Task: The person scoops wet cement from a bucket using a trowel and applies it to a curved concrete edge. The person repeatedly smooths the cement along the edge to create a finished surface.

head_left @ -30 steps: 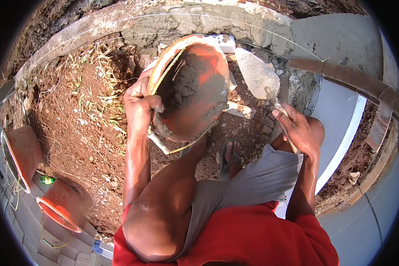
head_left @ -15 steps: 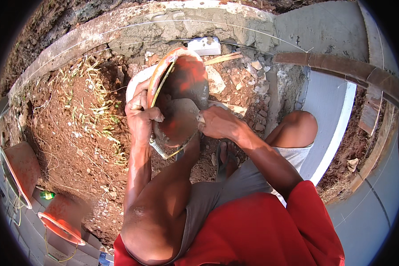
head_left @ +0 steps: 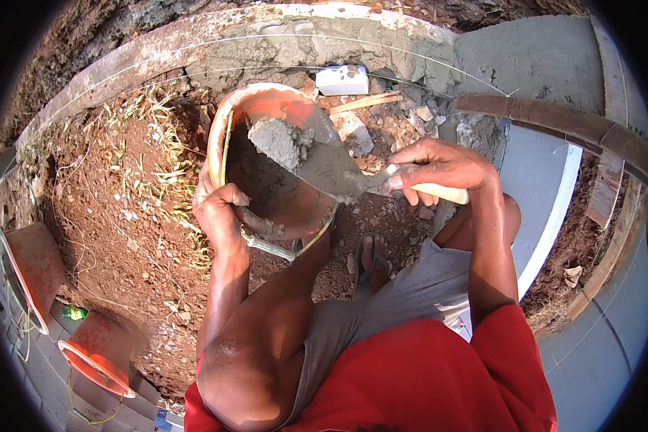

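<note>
A round orange plastic bucket (head_left: 266,137), tipped so its mouth faces the camera, sits over the red earth at the far middle of the scene, smeared inside with grey mortar. The left hand (head_left: 219,212) comes up from the near left with the forearm straight, its fingers curled tight over the bucket's near-left rim. The right hand (head_left: 435,169) reaches in from the right, wrist bent, fingers closed around the pale handle of a steel pointed trowel (head_left: 317,162). A lump of wet grey mortar (head_left: 279,140) lies on the blade inside the bucket.
</note>
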### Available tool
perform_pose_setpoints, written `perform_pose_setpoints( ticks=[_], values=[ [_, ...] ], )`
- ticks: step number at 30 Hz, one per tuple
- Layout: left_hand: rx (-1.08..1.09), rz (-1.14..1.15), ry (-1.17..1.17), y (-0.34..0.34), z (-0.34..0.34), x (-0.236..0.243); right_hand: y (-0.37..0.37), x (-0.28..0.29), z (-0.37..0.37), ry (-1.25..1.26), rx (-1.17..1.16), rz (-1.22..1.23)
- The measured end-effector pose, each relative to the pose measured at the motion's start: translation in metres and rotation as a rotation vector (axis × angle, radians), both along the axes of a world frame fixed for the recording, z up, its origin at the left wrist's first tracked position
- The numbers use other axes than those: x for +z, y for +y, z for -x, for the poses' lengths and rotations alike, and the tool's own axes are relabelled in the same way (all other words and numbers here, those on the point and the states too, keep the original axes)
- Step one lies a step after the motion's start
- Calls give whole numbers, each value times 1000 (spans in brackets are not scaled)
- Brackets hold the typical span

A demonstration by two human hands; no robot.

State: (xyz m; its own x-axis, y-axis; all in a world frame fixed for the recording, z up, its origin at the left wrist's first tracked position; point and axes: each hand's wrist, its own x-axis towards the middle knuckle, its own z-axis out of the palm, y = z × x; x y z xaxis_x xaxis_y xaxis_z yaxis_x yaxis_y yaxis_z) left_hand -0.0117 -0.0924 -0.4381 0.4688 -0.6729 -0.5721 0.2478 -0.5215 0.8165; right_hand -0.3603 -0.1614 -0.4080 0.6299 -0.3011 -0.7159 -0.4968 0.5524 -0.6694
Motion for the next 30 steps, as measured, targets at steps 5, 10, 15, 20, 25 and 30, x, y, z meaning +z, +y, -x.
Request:
perform_pose_setpoints(
  ticks=[5, 10, 15, 20, 25, 30],
  values=[
    [1, 117, 32, -9, 8, -12, -65, -34, 18, 418, -88, 154],
    [-7, 85, 0, -3, 7, -7, -20, -17, 13, 323, -101, 81],
    [-48, 85, 0, -10, 8, -6, 26, -21, 14, 496, -175, 326],
    [-48, 133, 40, -13, 17, -12, 28, -59, 13, 746, -141, 728],
    [-50, 157, 9, -12, 16, -19, 28, -99, -18, 958, -250, 598],
    [-78, 103, -31, -3, 6, -16, 48, -15, -12, 709, -362, 546]
  ],
)
